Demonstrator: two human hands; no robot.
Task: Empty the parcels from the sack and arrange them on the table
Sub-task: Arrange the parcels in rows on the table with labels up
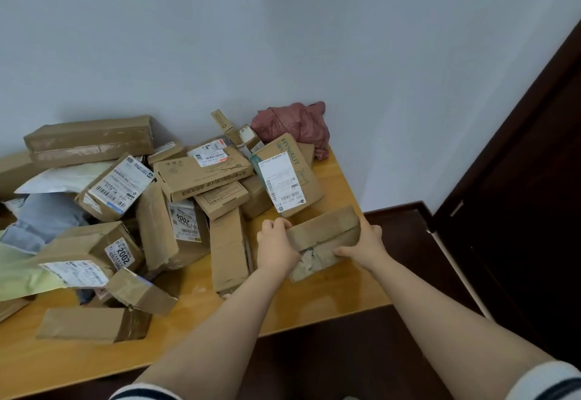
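Note:
A worn brown cardboard parcel (pixel 325 236) with torn tape sits at the right end of the wooden table (pixel 339 292). My left hand (pixel 275 244) grips its left end and my right hand (pixel 366 242) grips its right end. Behind it lies a heap of cardboard parcels (pixel 201 176), several with white shipping labels. One of them, marked HYNAUT (pixel 287 173), leans just beyond the held parcel. A crumpled dark red sack (pixel 292 126) lies against the wall at the table's far right corner.
Grey and pale green plastic mailers (pixel 41 220) lie at the left among the boxes. A long flat box (pixel 91 138) rests at the back left. The wall runs behind the table. A dark door (pixel 528 179) and dark floor are to the right.

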